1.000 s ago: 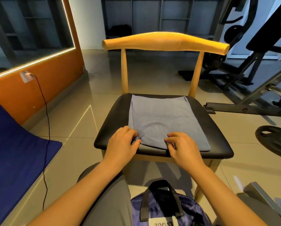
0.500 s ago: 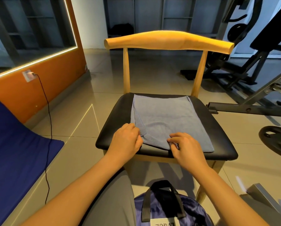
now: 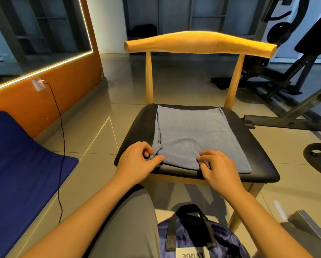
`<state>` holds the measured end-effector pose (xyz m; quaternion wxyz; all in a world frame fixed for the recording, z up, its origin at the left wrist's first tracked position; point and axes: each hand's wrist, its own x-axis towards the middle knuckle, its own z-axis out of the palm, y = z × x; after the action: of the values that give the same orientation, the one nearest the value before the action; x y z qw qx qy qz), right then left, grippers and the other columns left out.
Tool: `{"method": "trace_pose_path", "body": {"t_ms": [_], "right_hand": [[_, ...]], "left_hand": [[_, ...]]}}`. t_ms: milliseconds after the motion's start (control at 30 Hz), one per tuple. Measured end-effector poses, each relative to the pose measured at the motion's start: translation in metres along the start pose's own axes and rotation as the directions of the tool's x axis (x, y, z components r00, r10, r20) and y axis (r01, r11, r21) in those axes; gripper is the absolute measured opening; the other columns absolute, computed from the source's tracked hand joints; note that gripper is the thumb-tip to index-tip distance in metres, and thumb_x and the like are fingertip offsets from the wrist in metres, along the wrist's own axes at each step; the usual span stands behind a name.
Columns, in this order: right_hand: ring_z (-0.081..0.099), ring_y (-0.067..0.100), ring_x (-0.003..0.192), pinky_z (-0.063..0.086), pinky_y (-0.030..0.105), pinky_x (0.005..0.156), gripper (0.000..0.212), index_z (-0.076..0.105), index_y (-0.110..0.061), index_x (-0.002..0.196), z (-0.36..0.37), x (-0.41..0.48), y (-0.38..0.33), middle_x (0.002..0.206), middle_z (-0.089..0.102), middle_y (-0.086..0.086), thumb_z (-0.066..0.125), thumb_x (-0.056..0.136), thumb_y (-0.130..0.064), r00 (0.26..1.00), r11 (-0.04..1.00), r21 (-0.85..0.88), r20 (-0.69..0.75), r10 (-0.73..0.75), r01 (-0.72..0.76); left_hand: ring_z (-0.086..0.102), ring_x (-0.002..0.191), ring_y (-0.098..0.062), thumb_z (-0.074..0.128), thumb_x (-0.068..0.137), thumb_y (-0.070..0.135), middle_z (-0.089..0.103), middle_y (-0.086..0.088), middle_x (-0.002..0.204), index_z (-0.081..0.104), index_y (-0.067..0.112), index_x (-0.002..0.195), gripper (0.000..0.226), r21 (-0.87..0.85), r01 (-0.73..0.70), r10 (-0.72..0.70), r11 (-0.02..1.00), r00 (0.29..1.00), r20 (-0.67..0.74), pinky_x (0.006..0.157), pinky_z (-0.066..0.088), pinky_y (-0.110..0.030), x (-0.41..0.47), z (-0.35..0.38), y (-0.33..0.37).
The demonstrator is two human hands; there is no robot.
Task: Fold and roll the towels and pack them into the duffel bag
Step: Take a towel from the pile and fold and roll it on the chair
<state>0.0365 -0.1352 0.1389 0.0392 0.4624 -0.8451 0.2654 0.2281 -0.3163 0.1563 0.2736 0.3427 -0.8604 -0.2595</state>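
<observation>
A folded blue-grey towel (image 3: 191, 135) lies flat on the black seat of a wooden chair (image 3: 258, 164). My left hand (image 3: 139, 161) pinches the towel's near left corner between thumb and fingers. My right hand (image 3: 218, 168) pinches the near edge a little right of the middle, fingers curled onto the cloth. A small bulge of cloth rises between the two hands. The dark blue duffel bag (image 3: 198, 239) with black handles sits on the floor below the chair, between my knees, partly cut off by the frame's bottom edge.
A blue mat (image 3: 16, 164) lies at the left, with a black cable (image 3: 61, 146) running down from a wall socket. Gym equipment (image 3: 286, 86) and a weight plate (image 3: 319, 159) stand at the right. Tiled floor surrounds the chair.
Both hands stay at the towel's near edge. Their fingers have tightened on the cloth, and a slight bulge has formed between them. The camera has shifted a little.
</observation>
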Motion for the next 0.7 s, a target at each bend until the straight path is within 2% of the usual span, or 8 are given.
{"method": "trace_pose_path", "body": {"t_ms": [100, 267, 400, 500, 533, 600, 667, 700], "right_hand": [[0.059, 0.017, 0.118, 0.051, 0.035, 0.094, 0.023, 0.078, -0.020, 0.114, -0.001, 0.000, 0.001, 0.129, 0.067, -0.005, 0.061, 0.098, -0.022, 1.000, 1.000, 0.004, 0.012, -0.003, 0.002], [0.059, 0.017, 0.119, 0.051, 0.035, 0.096, 0.024, 0.077, -0.020, 0.116, 0.001, -0.001, 0.002, 0.129, 0.067, -0.004, 0.061, 0.098, -0.022, 1.000, 1.000, 0.010, 0.011, -0.001, 0.000], [0.060, 0.019, 0.118, 0.051, 0.036, 0.097, 0.024, 0.077, -0.020, 0.117, 0.002, -0.002, 0.002, 0.129, 0.068, -0.003, 0.061, 0.098, -0.021, 1.000, 1.000, 0.007, -0.005, -0.008, 0.008], [0.060, 0.019, 0.120, 0.051, 0.038, 0.100, 0.025, 0.075, -0.020, 0.119, 0.001, -0.005, 0.001, 0.132, 0.067, -0.003, 0.061, 0.098, -0.024, 1.000, 1.000, 0.005, -0.001, -0.028, 0.028], [0.059, 0.018, 0.122, 0.050, 0.038, 0.102, 0.027, 0.074, -0.020, 0.121, -0.001, -0.006, 0.001, 0.134, 0.066, -0.003, 0.061, 0.098, -0.027, 0.999, 0.999, 0.004, 0.008, -0.043, 0.043], [0.057, 0.018, 0.126, 0.048, 0.039, 0.105, 0.032, 0.071, -0.019, 0.126, -0.007, -0.009, 0.003, 0.138, 0.063, -0.004, 0.063, 0.098, -0.032, 0.996, 0.996, 0.008, 0.034, -0.085, 0.085], [0.055, 0.017, 0.128, 0.046, 0.037, 0.107, 0.037, 0.068, -0.020, 0.129, -0.019, -0.015, 0.011, 0.140, 0.060, -0.005, 0.066, 0.095, -0.035, 0.989, 0.990, -0.004, 0.055, -0.138, 0.139], [0.055, 0.016, 0.127, 0.046, 0.037, 0.106, 0.038, 0.068, -0.021, 0.128, -0.026, -0.019, 0.018, 0.139, 0.060, -0.006, 0.068, 0.093, -0.036, 0.984, 0.985, -0.034, 0.062, -0.169, 0.171]], "left_hand": [[0.054, 0.076, -0.010, 0.076, 0.084, 0.045, 0.057, 0.010, 0.079, 0.063, 0.029, 0.074, 0.023, 0.080, -0.001, 0.003, 0.997, 1.000, -0.030, 0.061, 0.040, -0.025, 0.003, 0.002, 0.004], [0.061, 0.078, -0.016, 0.074, 0.089, 0.028, 0.065, 0.004, 0.081, 0.073, 0.024, 0.073, 0.017, -0.195, 0.184, -0.180, 0.963, 0.983, 0.038, 0.072, 0.052, -0.037, 0.009, -0.011, -0.012], [0.064, 0.079, -0.015, 0.067, 0.090, 0.018, 0.068, 0.004, 0.078, 0.073, 0.022, 0.074, 0.019, -0.084, 0.222, -0.213, 0.971, 0.972, 0.103, 0.078, 0.060, -0.043, 0.010, -0.022, -0.026], [0.059, 0.078, -0.009, 0.068, 0.087, 0.021, 0.060, 0.010, 0.083, 0.066, 0.028, 0.080, 0.010, 0.060, -0.068, 0.070, 0.996, 0.997, -0.031, 0.070, 0.057, -0.038, 0.003, -0.019, -0.021], [0.057, 0.081, -0.007, 0.070, 0.087, 0.025, 0.058, 0.013, 0.088, 0.066, 0.028, 0.087, 0.006, 0.094, -0.235, 0.238, 0.968, 0.971, -0.021, 0.070, 0.055, -0.033, 0.000, -0.017, -0.017], [0.053, 0.092, -0.007, 0.071, 0.088, 0.034, 0.058, 0.013, 0.101, 0.067, 0.028, 0.103, 0.017, 0.233, -0.526, 0.513, 0.818, 0.850, 0.117, 0.076, 0.050, -0.029, 0.000, -0.009, -0.011], [0.053, 0.100, -0.010, 0.067, 0.089, 0.044, 0.059, 0.011, 0.111, 0.067, 0.029, 0.112, 0.028, 0.338, -0.658, 0.614, 0.673, 0.751, 0.243, 0.084, 0.047, -0.028, 0.006, -0.003, -0.015], [0.053, 0.100, -0.009, 0.065, 0.090, 0.048, 0.059, 0.011, 0.111, 0.067, 0.030, 0.113, 0.029, 0.359, -0.667, 0.615, 0.653, 0.743, 0.262, 0.086, 0.047, -0.027, 0.009, -0.004, -0.017]]}}
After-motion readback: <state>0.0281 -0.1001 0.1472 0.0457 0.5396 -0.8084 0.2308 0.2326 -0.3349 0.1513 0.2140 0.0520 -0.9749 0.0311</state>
